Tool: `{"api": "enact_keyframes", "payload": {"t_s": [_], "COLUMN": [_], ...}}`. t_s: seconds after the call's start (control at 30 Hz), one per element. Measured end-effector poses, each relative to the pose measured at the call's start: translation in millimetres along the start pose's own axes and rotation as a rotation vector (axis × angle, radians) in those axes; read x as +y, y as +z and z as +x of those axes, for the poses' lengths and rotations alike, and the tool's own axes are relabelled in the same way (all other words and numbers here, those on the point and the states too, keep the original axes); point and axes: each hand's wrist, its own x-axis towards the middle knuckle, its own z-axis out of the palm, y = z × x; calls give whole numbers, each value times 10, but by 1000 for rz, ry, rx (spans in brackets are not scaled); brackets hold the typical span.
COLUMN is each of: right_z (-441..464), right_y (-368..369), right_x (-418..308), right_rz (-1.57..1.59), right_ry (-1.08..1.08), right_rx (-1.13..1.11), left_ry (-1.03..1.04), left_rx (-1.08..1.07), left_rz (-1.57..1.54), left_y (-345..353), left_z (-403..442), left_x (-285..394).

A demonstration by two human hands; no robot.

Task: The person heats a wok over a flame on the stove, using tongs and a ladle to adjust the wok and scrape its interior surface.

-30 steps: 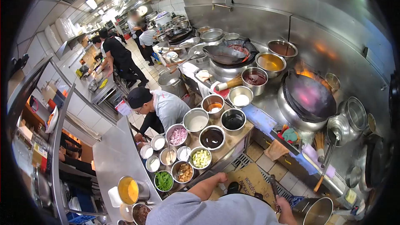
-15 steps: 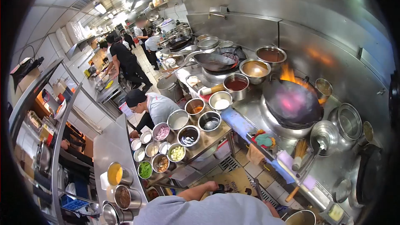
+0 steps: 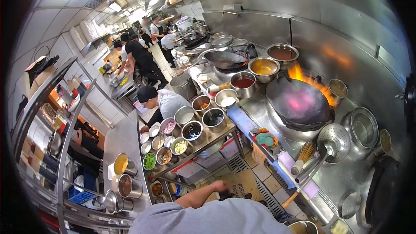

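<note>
My left hand (image 3: 220, 186) is curled closed near the bottom middle, above the flattened cardboard (image 3: 242, 182) on the floor. The inside of its fingers is hidden, so I cannot make out whether anything is in it. A dark shoe shows just below. My right hand is out of view behind my grey shirt (image 3: 208, 219). Ahead to the left stands a cart (image 3: 197, 154) with steel pots of sauces and cut ingredients. To the right, a black wok (image 3: 297, 102) sits on a burner with tall flames at its far edge.
A perforated skimmer (image 3: 333, 141), a ladle and a bamboo brush (image 3: 305, 156) lie along the stove's near edge. A steel counter (image 3: 119, 141) with pots runs on the left. A co-worker in a black cap (image 3: 147, 93) bends behind the cart; other people work farther back.
The view has shifted slightly. My left hand is a little higher, and the part of my right arm seen before has dropped out of sight. Flames behind the wok have grown.
</note>
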Motion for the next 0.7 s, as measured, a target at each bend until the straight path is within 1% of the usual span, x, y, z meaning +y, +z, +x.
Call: {"api": "enact_keyframes", "payload": {"t_s": [0.03,0.07,0.13,0.17,0.27,0.3,0.37,0.4,0.47,0.5,0.57,0.6,0.67,0.7], "right_z": [-5,-5,-3,-11,-35,-43,-77,-91,-124,-144,-185,-214,-263,-303], "right_y": [-11,-34,-72,-82,-87,-97,-89,-94,-77,-73,-50,-30,11,43], "right_x": [-3,-8,-26,-19,-30,-48,-60,-84,-131,-161,-231,-269,-349,-378], "right_rz": [1,4,10,10,21,26,33,36,40,44,54,62,79,91], "right_ry": [-7,-10,-19,-21,-24,-25,-21,-21,-20,-18,-13,-7,4,13], "right_rx": [-1,2,5,8,13,15,20,24,32,39,51,58,74,82], "left_ry": [-7,-5,-4,0,235,240,104,109,-42,-37,93,97,199,201], "left_rx": [-48,-44,-140,-139,-132,-135,-116,-115,-88,-86,-150,-147,-80,-81], "left_rz": [54,55,233,233,324,327,227,226,69,66,43,43,67,64], "left_y": [48,79,147,215,370,395,259,193,112,67,-12,-50,-56,-61], "left_z": [-3,-35,-99,-123,-114,-62,-150,-168,-138,-87,48,116,311,406], "left_x": [-92,-155,-290,-365,-615,-669,-425,-324,-205,-181,-195,-215,-357,-451]}}
